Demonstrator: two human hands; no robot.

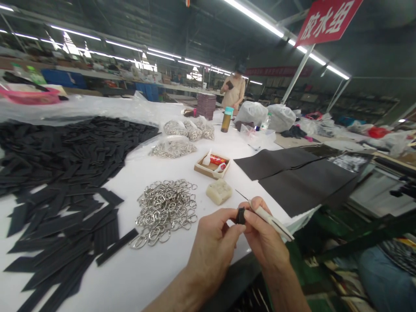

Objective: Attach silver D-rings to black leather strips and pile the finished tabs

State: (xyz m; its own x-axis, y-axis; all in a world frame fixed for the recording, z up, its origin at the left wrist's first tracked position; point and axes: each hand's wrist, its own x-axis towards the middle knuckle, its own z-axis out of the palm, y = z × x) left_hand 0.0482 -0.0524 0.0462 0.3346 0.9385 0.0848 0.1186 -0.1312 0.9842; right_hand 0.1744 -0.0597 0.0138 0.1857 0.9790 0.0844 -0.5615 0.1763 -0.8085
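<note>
Both hands meet at the table's front edge. My left hand (214,236) pinches a small folded black strip (241,216) between thumb and fingers. My right hand (268,238) touches the same strip with its fingertips. It also grips an awl (272,222), whose pale handle lies across the hand and whose thin metal spike points away to the left. Whether a ring sits inside the fold is hidden by the fingers. Left of the hands lies a heap of loose metal rings (167,208). A yellowish block (219,192), perhaps wax, rests just beyond the hands.
Black strips (61,221) cover the table's left side. Behind the rings stand clear bags of metal rings (173,147), a small tray (208,172) with a red tube, and a bottle (226,119). Dark sheets (292,186) lie right. A person (234,89) stands across the table.
</note>
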